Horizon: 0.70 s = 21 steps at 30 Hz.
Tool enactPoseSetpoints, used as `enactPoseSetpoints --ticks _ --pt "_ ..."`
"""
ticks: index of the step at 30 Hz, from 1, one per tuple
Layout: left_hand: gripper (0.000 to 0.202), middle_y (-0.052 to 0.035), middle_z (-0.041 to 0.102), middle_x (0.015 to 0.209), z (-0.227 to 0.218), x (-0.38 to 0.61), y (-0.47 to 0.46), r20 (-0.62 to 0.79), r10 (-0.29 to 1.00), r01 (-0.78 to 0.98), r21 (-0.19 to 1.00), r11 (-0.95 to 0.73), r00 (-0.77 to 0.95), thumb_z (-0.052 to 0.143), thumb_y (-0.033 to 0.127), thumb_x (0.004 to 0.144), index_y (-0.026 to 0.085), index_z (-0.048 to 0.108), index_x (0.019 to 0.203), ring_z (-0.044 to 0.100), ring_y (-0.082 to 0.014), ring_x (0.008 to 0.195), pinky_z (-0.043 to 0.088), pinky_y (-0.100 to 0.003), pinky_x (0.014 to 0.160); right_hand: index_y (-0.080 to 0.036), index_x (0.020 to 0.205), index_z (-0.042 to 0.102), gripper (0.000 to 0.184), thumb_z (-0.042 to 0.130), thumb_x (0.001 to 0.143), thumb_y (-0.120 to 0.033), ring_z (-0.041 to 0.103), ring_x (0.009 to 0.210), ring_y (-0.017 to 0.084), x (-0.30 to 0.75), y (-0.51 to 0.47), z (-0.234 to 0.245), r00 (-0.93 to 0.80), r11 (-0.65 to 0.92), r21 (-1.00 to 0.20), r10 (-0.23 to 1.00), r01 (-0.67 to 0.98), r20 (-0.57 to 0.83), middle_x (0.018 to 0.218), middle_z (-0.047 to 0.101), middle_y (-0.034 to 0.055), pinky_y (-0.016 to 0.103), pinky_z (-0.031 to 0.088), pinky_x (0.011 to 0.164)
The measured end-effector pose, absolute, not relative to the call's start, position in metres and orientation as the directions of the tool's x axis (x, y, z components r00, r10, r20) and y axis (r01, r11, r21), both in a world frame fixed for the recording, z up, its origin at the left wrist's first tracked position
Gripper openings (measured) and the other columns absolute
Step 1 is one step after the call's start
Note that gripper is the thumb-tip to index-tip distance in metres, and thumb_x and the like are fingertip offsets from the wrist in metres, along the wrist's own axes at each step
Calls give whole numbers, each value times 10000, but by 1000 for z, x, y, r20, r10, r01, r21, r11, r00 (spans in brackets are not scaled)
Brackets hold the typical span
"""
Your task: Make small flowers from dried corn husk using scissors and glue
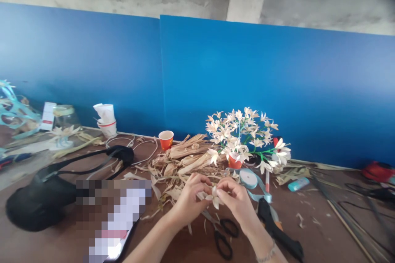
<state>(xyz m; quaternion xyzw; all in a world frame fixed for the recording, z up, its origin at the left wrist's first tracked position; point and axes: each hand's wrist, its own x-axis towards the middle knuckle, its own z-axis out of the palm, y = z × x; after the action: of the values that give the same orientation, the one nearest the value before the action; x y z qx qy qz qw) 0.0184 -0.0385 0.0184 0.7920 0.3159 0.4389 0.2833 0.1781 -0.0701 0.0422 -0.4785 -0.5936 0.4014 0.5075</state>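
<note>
Between my two hands is a small cream flower (215,200) made of pale, husk-like petals. My left hand (194,197) pinches it from the left, thumb and fingers bent in. From the right, my right hand (235,201) grips the flower near its top with thumb and forefinger. Black-handled scissors (224,236) lie just below the hands, their blades partly hidden. Beside my right wrist rests a black glue gun (279,230). Behind the hands spreads a heap of dried husks (191,160). A bunch of similar cream flowers (237,131) stands in a red cup (235,162).
A light-blue ribbon roll (248,178) lies right of the husks. Another paper cup (166,140) stands near the blue partition (271,78). At left are a black bag-like item (40,201), a lit phone (123,218), and a glass jar (65,117). Cables and sticks (342,218) lie at right.
</note>
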Motion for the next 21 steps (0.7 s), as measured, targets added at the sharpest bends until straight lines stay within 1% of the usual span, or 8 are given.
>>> enactPoseSetpoints --ticks 2,5,9,12,14,16,19,21 --pt "124 -36 581 885 18 19 -38 531 741 272 704 -656 412 621 66 668 189 626 686 505 -187 892 392 -322 825 -159 596 576 166 601 713 -275 477 647 136 179 -69 40 1 198 -964 979 177 202 693 544 15 241 356 584" --pt "164 -38 579 884 18 19 -37 538 746 281 703 -654 392 584 35 671 190 631 700 504 -186 895 393 -316 822 -157 604 589 177 625 695 -304 445 587 117 180 -69 39 37 85 -991 995 107 89 608 525 -6 232 343 553" --pt "179 -46 576 897 16 18 -36 548 759 261 721 -642 352 533 43 704 188 633 741 502 -189 906 400 -322 826 -154 653 623 208 683 644 -354 377 503 80 179 -71 36 -20 -131 -986 991 -99 -130 536 487 -32 198 245 457" --pt "119 -51 576 910 16 18 -37 548 769 244 737 -630 331 541 79 725 180 602 716 500 -195 917 398 -330 833 -151 656 630 247 735 583 -362 403 527 81 176 -72 32 -102 -253 -928 967 -275 -233 568 508 -23 187 219 446" --pt "98 -53 575 908 17 17 -37 549 769 237 740 -629 326 543 97 738 178 582 697 502 -194 916 398 -326 830 -149 645 630 248 750 567 -352 416 547 83 175 -71 30 -116 -260 -910 965 -322 -235 584 511 -19 183 222 446" --pt "100 -53 573 905 17 16 -37 552 766 248 732 -634 328 539 98 742 178 578 697 503 -194 918 398 -324 830 -158 680 640 238 734 591 -358 428 565 88 176 -71 30 -93 -233 -920 972 -315 -215 614 526 -14 181 235 450" --pt "111 -57 573 912 17 15 -35 570 752 304 690 -657 331 534 89 734 182 588 707 499 -204 924 395 -343 832 -178 756 644 265 651 666 -427 447 585 106 176 -71 34 -29 -166 -955 986 -245 -164 662 553 -1 191 250 452" --pt "118 -58 577 919 15 15 -35 587 732 342 647 -681 346 538 82 723 184 597 712 495 -210 917 394 -357 829 -180 737 633 278 605 694 -453 429 558 106 177 -71 37 21 -115 -981 993 -157 -120 621 535 -10 201 240 445"
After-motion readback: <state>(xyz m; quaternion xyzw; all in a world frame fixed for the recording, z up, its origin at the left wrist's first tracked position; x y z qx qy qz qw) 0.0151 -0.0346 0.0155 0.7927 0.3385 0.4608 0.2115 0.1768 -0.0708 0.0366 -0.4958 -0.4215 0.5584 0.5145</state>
